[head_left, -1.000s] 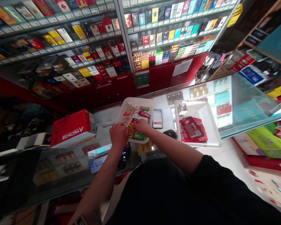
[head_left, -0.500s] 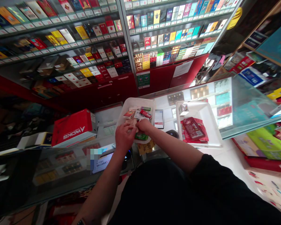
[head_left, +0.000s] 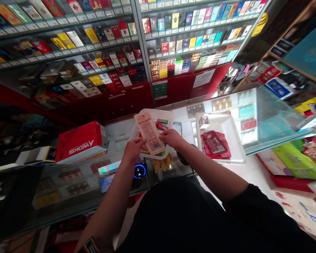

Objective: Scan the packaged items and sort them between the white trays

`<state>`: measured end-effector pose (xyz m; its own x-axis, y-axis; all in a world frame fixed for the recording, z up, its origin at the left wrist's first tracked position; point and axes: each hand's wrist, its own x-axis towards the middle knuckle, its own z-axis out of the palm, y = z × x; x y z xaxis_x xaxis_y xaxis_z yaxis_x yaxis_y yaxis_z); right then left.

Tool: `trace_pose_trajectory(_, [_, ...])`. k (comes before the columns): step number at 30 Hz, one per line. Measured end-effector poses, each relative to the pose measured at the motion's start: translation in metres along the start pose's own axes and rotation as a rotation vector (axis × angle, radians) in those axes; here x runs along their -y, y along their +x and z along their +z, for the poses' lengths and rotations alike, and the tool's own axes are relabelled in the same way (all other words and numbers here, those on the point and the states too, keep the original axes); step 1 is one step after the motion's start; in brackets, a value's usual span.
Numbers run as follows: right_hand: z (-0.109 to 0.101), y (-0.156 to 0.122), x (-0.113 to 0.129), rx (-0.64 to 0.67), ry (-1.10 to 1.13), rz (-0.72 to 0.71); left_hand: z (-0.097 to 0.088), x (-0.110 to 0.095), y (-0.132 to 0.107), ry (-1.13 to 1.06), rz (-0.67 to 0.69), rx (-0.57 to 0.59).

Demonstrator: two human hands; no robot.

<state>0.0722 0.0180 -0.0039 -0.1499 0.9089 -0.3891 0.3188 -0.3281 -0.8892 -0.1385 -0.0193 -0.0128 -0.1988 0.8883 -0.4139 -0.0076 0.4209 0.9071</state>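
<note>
My left hand [head_left: 133,150] pinches the left edge of a flat, pale pink snack packet [head_left: 149,133] with small dark print and a barcode near its lower end. At the opposite edge, the fingers of my right hand [head_left: 171,138] are closed on the same packet. It is held up above a white plastic bin [head_left: 166,113], its printed face toward me, and covers much of what lies inside. Beside it in the bin, a red packet [head_left: 162,126] and some green wrapping show. A phone [head_left: 178,128] lies right of the bin, partly hidden by my right hand.
To the right, a second white tray [head_left: 235,140] holds red packets [head_left: 214,143] and a small white box [head_left: 204,122]. A red carton [head_left: 81,142] stands left on the glass counter [head_left: 268,119]. Shelves of cigarette packs rise behind. A round device [head_left: 139,171] glows blue near my left forearm.
The pink packet has come up out of the bin, spread between both hands. My hands have moved apart, the left one leftward and the right one rightward.
</note>
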Motion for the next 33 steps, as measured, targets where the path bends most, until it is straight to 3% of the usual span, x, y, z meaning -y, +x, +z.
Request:
trace_pose_trajectory(3, [-0.018,-0.005,0.005,-0.046,-0.224,-0.127,0.010,-0.007,0.001,0.007,0.074,0.064])
trace_pose_trajectory(8, [-0.052,-0.006,0.006,-0.108,-0.344,-0.373,0.030,-0.025,0.010,0.275,0.442,0.062])
trace_pose_trajectory(13, [-0.087,-0.001,-0.009,-0.146,-0.388,-0.468,0.054,-0.037,0.012,0.550,0.697,0.103])
trace_pose_trajectory(19, [-0.117,0.004,-0.033,-0.168,-0.483,-0.606,0.077,-0.030,0.007,0.780,0.964,0.061])
trace_pose_trajectory(25, [-0.130,0.000,-0.056,-0.174,-0.556,-0.694,0.093,-0.016,0.003,0.940,0.996,0.062])
trace_pose_trajectory(33, [-0.136,0.002,-0.078,-0.199,-0.581,-0.659,0.105,-0.002,0.007,0.924,0.966,0.093])
